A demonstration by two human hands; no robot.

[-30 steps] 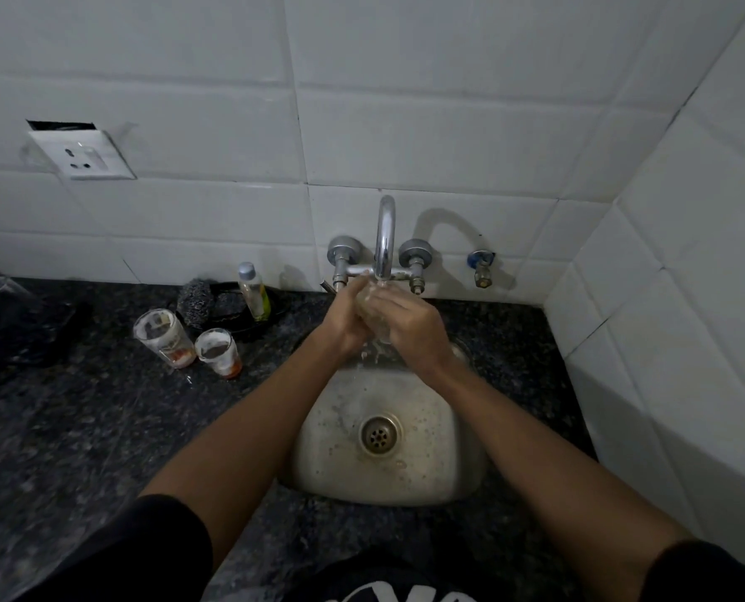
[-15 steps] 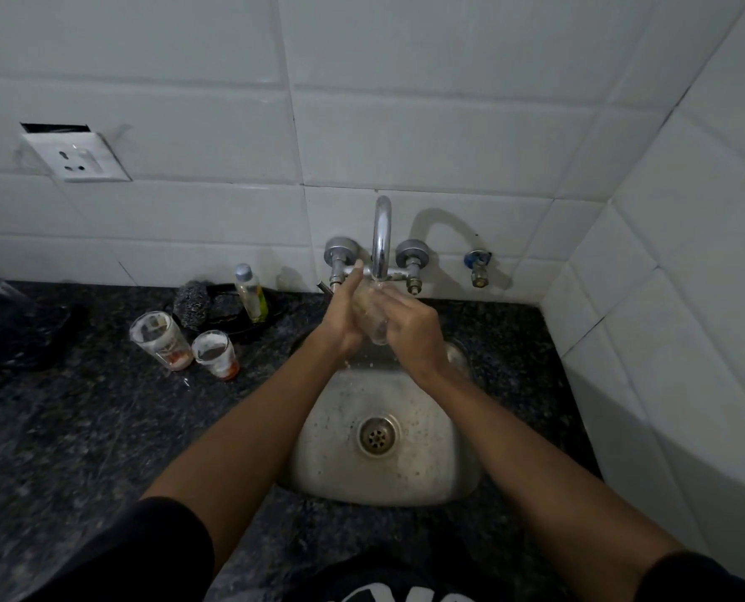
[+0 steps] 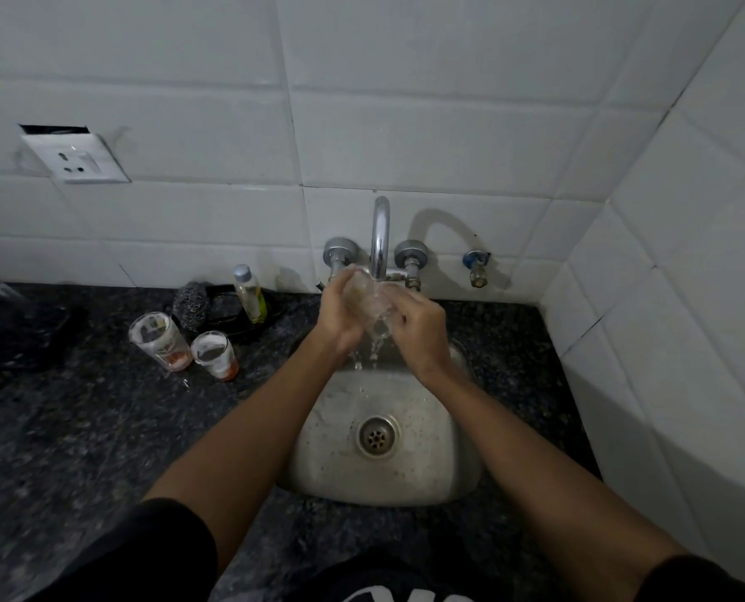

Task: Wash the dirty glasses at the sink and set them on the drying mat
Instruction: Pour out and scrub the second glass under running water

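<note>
A clear glass (image 3: 373,306) is under the running tap (image 3: 380,236), tilted, with water pouring off it into the steel sink (image 3: 431,454). My left hand (image 3: 338,312) grips its left side. My right hand (image 3: 420,330) holds the right side, fingers wrapped on the glass. Two dirty glasses stand on the dark counter to the left: a taller one (image 3: 157,341) and a shorter one (image 3: 214,355), both smeared white with red residue at the bottom.
A steel scrubber (image 3: 192,304) and a small bottle of yellowish liquid (image 3: 250,293) sit behind the dirty glasses. A dark object (image 3: 10,328) lies at the far left. White tiled walls close in behind and on the right. A wall socket (image 3: 75,160) is upper left.
The glass has turned between my hands under the tap, and water now streams visibly off it into the sink. My hands stay in the same place.
</note>
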